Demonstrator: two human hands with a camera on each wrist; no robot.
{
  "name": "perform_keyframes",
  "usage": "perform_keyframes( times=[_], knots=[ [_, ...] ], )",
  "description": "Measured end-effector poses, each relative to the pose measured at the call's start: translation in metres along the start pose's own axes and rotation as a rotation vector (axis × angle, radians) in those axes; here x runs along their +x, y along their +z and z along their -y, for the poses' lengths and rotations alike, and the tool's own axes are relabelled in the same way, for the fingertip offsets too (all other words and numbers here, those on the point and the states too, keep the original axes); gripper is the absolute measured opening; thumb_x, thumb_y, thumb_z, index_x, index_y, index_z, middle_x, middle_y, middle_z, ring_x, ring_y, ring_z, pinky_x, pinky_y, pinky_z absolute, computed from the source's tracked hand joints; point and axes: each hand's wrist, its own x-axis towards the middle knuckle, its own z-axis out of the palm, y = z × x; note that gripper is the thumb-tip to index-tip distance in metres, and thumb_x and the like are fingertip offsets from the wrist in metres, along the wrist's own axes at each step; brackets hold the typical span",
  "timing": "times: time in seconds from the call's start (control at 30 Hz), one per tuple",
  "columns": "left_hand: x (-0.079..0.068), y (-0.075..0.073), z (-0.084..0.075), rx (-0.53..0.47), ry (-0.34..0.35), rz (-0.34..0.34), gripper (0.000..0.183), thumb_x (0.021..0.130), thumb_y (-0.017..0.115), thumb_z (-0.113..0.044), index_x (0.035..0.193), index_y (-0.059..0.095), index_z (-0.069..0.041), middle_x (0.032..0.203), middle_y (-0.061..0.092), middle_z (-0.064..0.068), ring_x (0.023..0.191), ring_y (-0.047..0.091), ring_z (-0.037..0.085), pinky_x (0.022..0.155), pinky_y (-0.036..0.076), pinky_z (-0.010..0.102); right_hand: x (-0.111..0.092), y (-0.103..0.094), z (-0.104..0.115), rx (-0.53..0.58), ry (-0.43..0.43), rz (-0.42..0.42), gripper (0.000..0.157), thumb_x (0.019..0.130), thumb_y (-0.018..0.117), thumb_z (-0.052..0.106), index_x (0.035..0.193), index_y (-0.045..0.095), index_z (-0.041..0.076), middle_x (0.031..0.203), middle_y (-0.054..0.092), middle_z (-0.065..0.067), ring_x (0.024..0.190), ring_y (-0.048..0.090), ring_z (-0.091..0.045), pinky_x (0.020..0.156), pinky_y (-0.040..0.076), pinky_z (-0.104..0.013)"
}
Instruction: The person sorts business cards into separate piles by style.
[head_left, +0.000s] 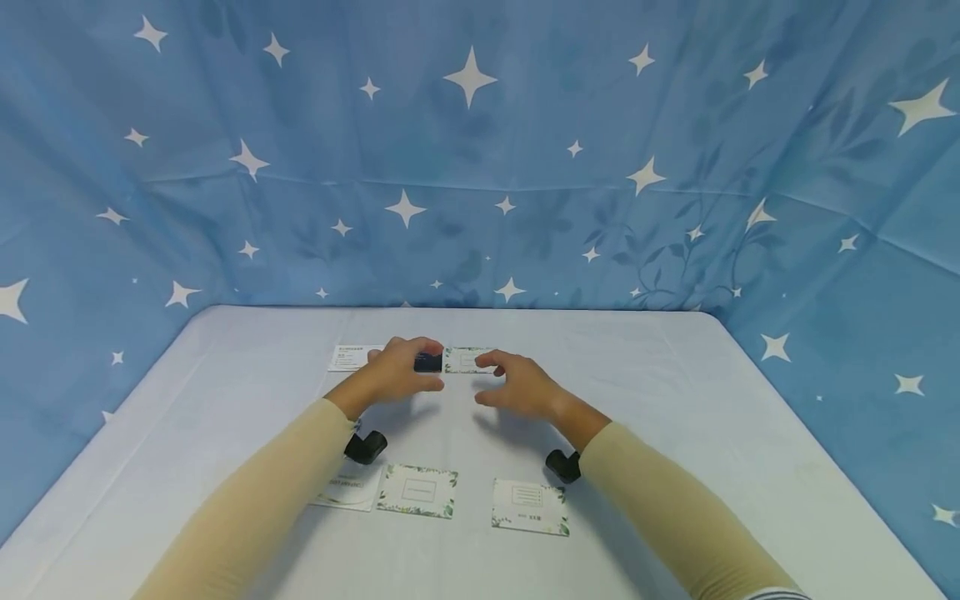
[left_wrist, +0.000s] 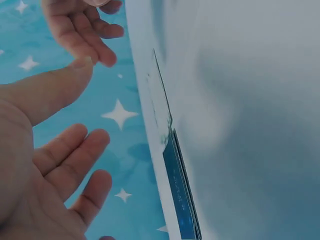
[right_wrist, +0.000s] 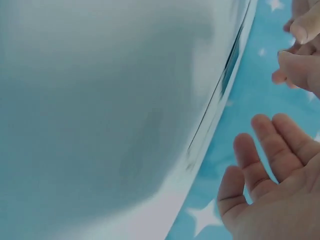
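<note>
My left hand (head_left: pixel 395 373) hovers above the white table, its fingers loosely bent and nothing between them. Facing it across a gap, my right hand (head_left: pixel 522 387) is likewise raised, with thumb and fingers apart and holding nothing. Past the hands lies a row of cards: a white card with printed text (head_left: pixel 351 359), a dark blue card (head_left: pixel 429 364) partly covered by the left hand, and a leaf-bordered white card (head_left: pixel 459 360) partly behind the right fingers. The left wrist view shows the dark blue card (left_wrist: pixel 179 192) beside the leaf-bordered one (left_wrist: pixel 159 102), nearly edge-on; several layers show at the blue card's edge.
Nearer on the table (head_left: pixel 660 367) lie a white card (head_left: pixel 351 488) partly under the left forearm, a leaf-bordered card (head_left: pixel 417 491) and another leaf-bordered card (head_left: pixel 530 507). A blue star-patterned curtain (head_left: pixel 450 150) hangs behind the table. Black devices (head_left: pixel 366 447) sit at both wrists.
</note>
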Motion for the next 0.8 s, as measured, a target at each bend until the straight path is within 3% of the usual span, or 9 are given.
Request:
perform_keyframes(
  times=[0.23, 0.47, 0.63, 0.8],
  knots=[
    [-0.049, 0.003, 0.008, -0.008, 0.049, -0.015, 0.057, 0.087, 0.079, -0.033, 0.138, 0.059, -0.015, 0.134, 0.057, 0.002, 0.128, 0.045, 0.03, 0.099, 0.025, 0.06, -0.033, 0.017, 0.021, 0.008, -0.019, 0.037, 0.061, 0.084, 0.08, 0.027, 0.138, 0.059, 0.009, 0.134, 0.06, -0.001, 0.118, 0.054, -0.025, 0.096, 0.045, -0.045],
    [-0.092, 0.017, 0.014, 0.02, -0.011, 0.019, 0.06, 0.076, 0.089, -0.033, 0.13, 0.065, -0.025, 0.13, 0.056, 0.004, 0.115, 0.045, 0.033, 0.09, 0.036, 0.054, -0.055, 0.037, 0.033, -0.023, -0.028, 0.074, 0.063, 0.082, 0.082, 0.03, 0.137, 0.06, 0.01, 0.134, 0.059, -0.002, 0.118, 0.055, -0.025, 0.099, 0.044, -0.045],
    [-0.11, 0.024, 0.016, 0.02, -0.023, 0.058, 0.064, 0.069, 0.093, -0.032, 0.127, 0.066, -0.028, 0.128, 0.056, 0.0, 0.108, 0.042, 0.033, 0.086, 0.037, 0.05, -0.065, 0.048, 0.041, -0.088, -0.025, 0.118, 0.065, 0.08, 0.083, 0.033, 0.137, 0.06, 0.012, 0.131, 0.06, -0.001, 0.117, 0.055, -0.024, 0.098, 0.044, -0.044],
    [-0.119, 0.029, 0.017, 0.008, -0.026, 0.061, 0.063, 0.065, 0.094, -0.027, 0.122, 0.068, -0.029, 0.124, 0.058, -0.003, 0.103, 0.043, 0.029, 0.083, 0.036, 0.046, -0.071, 0.056, 0.043, -0.18, -0.037, 0.156, 0.066, 0.078, 0.084, 0.037, 0.136, 0.061, 0.016, 0.127, 0.06, 0.003, 0.115, 0.052, -0.019, 0.1, 0.041, -0.042]
  ],
)
